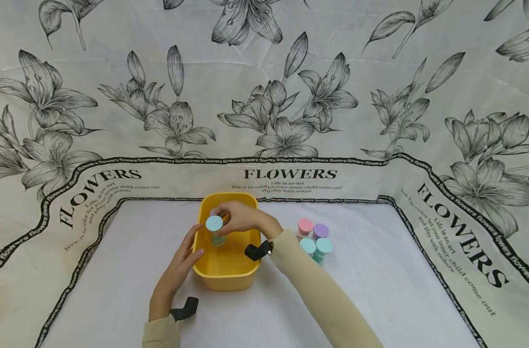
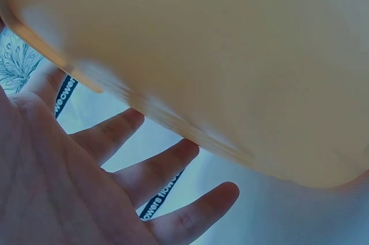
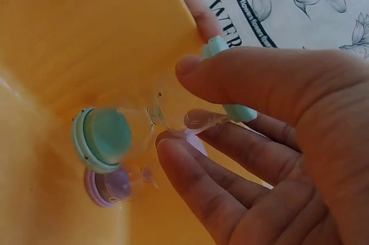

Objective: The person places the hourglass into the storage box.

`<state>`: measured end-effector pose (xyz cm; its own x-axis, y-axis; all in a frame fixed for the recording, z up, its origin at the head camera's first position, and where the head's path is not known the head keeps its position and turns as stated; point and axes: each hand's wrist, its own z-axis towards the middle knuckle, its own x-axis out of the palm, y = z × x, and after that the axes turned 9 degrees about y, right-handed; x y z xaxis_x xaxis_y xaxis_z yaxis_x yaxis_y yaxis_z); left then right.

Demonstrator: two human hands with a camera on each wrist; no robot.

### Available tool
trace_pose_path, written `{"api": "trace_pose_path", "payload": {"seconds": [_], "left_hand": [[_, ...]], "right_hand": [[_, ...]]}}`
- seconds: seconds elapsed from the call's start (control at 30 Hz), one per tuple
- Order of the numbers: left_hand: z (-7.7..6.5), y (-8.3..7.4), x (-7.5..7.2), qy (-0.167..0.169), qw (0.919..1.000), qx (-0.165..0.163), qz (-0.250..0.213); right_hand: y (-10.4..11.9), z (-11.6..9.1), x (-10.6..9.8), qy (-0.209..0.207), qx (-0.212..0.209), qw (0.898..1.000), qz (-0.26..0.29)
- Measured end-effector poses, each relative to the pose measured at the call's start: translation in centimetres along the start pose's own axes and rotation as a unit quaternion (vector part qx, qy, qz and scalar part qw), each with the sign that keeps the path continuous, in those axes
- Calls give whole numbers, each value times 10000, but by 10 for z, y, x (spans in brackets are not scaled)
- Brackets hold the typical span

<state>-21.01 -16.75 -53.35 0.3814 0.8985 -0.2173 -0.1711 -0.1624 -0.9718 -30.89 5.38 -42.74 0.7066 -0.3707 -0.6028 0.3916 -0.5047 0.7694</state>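
Inside a yellow plastic bin (image 1: 222, 282), my right hand (image 1: 241, 217) pinches a small hourglass (image 1: 214, 223) with mint-green end caps and a clear glass body. In the right wrist view the thumb and fingers hold the glass near its upper cap, and the lower cap (image 3: 104, 138) points toward the bin's bottom. A purple-capped hourglass (image 3: 109, 184) is beside it in the bin, mostly hidden by my hand in the head view. My left hand (image 1: 179, 266) rests at the bin's left side, its spread, fairly straight fingers touching the outer wall (image 2: 173, 115).
To the right of the bin, several more hourglasses stand grouped on the white cloth (image 1: 377, 290): a pink one (image 1: 305, 225), a purple one (image 1: 321, 231) and mint ones (image 1: 323, 246). My right forearm passes close in front of them. A flower-print curtain (image 1: 286, 111) rises behind.
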Motion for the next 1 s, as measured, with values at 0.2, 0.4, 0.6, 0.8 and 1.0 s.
{"api": "trace_pose_path", "payload": {"seconds": [0.2,0.4,0.6,0.8,1.0], "left_hand": [[0,0,0,6,10000,21,-19],[0,-1,0,12,10000,14,0],[-1,0,0,36,10000,31,-38],[-1,0,0,8,10000,-8,-68],[-1,-1,0,-7,10000,-6,-53]], "right_hand": [[-5,6,4,86,174,9997,-140],[-9,12,5,232,298,9988,-315],[-9,17,8,378,446,9978,-297],[-8,20,11,434,504,9975,-254],[-4,22,11,458,628,9967,-226]]}}
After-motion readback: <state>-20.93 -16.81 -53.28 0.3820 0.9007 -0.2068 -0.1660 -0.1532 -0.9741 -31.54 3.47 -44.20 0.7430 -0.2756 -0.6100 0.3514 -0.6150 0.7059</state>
